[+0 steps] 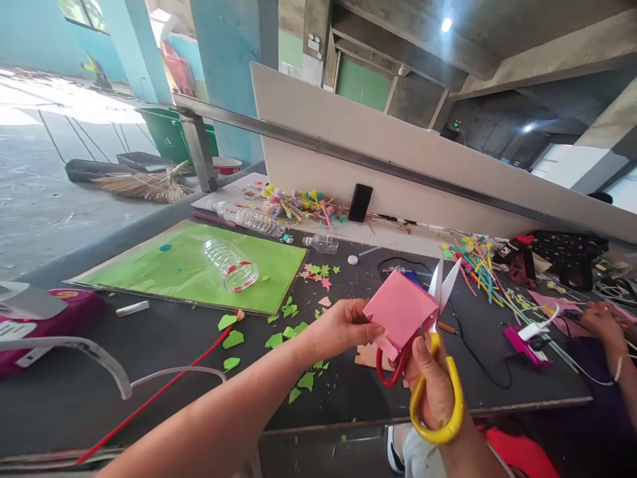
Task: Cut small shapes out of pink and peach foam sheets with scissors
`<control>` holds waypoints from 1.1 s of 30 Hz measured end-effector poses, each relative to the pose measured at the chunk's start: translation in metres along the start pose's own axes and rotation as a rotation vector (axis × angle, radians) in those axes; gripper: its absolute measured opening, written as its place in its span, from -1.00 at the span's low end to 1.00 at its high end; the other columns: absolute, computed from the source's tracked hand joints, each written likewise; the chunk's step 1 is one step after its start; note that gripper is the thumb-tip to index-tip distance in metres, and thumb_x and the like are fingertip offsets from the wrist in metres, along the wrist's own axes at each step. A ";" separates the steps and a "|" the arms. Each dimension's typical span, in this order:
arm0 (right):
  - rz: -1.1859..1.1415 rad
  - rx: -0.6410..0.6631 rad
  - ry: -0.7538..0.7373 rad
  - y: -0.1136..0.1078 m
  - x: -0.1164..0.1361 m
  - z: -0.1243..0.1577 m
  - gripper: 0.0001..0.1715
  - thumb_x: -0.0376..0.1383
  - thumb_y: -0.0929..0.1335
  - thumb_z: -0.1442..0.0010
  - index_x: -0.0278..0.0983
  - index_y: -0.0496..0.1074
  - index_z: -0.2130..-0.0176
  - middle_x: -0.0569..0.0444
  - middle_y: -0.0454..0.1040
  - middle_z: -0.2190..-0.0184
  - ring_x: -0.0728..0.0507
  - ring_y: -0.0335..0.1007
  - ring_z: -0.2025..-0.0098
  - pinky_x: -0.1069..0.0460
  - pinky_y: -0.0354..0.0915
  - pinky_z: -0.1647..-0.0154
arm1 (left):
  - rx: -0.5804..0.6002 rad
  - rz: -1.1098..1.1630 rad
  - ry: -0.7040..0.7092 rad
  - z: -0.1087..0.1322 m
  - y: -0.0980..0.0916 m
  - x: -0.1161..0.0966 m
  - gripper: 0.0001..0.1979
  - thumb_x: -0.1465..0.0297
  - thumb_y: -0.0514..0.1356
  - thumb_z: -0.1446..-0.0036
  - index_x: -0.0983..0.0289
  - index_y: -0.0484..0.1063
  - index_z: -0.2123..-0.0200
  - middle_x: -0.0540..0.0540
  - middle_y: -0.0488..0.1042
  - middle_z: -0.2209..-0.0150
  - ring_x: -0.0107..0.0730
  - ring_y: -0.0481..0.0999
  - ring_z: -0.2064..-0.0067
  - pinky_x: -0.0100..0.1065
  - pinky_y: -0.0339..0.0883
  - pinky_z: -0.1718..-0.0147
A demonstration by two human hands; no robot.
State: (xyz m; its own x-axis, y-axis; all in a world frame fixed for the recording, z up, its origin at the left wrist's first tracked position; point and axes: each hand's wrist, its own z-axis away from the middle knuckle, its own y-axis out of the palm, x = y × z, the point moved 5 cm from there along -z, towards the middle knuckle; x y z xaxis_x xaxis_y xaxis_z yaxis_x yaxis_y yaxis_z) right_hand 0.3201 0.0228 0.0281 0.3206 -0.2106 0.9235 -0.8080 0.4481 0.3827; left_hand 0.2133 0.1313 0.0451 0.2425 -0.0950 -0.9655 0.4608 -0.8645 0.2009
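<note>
My left hand (351, 325) pinches a piece of pink paper (401, 305) between thumb and fingers. My right hand (432, 385) is through the yellow handle of a pair of scissors (448, 289), whose blades point up and stand apart at the right edge of the paper. Below the paper shows a red handle loop (389, 373); whether it belongs to the same scissors I cannot tell. Beneath my hands lies a pale pink paper scrap (367, 356). Green paper scraps (305, 380) and small green stars (325, 270) are scattered beside my left hand.
A clear plastic bottle (229, 262) lies on a green sheet (169, 279) at left. A black phone (360, 202) leans against the white partition (398, 146). Another person's hands (602, 322) are at the far right. A red cable (164, 385) and a dark cable (478, 358) cross the table.
</note>
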 end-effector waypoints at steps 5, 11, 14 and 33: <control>0.071 -0.078 -0.024 -0.004 -0.004 -0.002 -0.39 -0.31 0.53 0.11 -0.16 0.35 0.05 0.11 0.56 0.27 -0.20 0.50 0.23 -0.06 0.43 0.21 | 0.094 -0.026 -0.057 0.000 0.014 0.011 -0.75 0.22 0.26 0.02 0.31 0.45 0.36 0.08 0.50 0.43 -0.39 0.46 0.42 -0.43 0.30 0.44; 0.050 -0.060 -0.026 0.001 -0.002 -0.003 -0.35 -0.36 0.52 0.08 -0.14 0.32 0.00 0.14 0.57 0.26 -0.16 0.53 0.21 -0.06 0.45 0.16 | 0.058 0.019 -0.081 0.000 0.016 0.013 -0.71 0.23 0.28 0.04 0.33 0.46 0.32 0.15 0.54 0.37 -0.30 0.51 0.37 -0.36 0.36 0.38; 0.052 -0.060 -0.045 0.003 0.000 -0.003 -0.32 -0.36 0.50 0.04 -0.13 0.27 -0.05 0.11 0.56 0.22 -0.16 0.52 0.20 -0.06 0.46 0.16 | 0.054 0.067 -0.080 -0.001 0.016 0.013 -0.71 0.21 0.28 0.04 0.33 0.45 0.35 0.13 0.53 0.41 -0.36 0.47 0.43 -0.39 0.33 0.43; 0.088 -0.284 -0.219 0.000 -0.004 -0.014 -0.47 -0.28 0.47 0.00 -0.17 0.28 0.05 0.10 0.54 0.26 -0.15 0.52 0.27 -0.02 0.46 0.34 | -0.247 0.380 -0.028 -0.003 0.030 0.036 -0.79 0.36 0.33 0.06 0.32 0.40 0.37 0.01 0.44 0.45 -0.53 0.37 0.46 -0.45 0.26 0.43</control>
State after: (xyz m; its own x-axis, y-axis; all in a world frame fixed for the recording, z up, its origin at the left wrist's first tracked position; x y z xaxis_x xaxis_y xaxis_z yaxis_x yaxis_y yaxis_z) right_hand 0.3254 0.0358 0.0253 0.1178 -0.3272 0.9376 -0.6483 0.6898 0.3222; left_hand 0.2383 0.1035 0.0170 0.4121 -0.3988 -0.8192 0.5343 -0.6225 0.5718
